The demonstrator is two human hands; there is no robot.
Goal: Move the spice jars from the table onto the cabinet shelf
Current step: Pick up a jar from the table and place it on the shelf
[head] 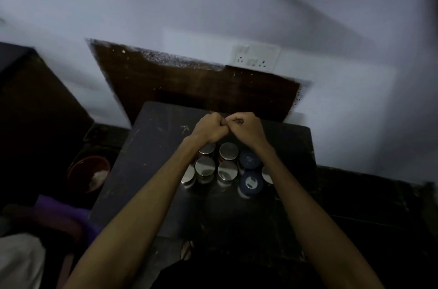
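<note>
Both bare arms stretch forward over the dark table (147, 146). The left hand (208, 128) and right hand (244, 126) are clenched fists, knuckles touching, grasping nothing, above the round metal-lidded spice jars (228, 151).

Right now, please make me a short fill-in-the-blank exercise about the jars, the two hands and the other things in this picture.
1. The jars with blue lids number ____.
2. The left hand and the right hand are both curled into ____ that hold nothing.
3. The jars stand on the dark ____.
4. On the floor to the left sits a bowl of ____ colour.

Missing words: two; fists; table; red
</note>
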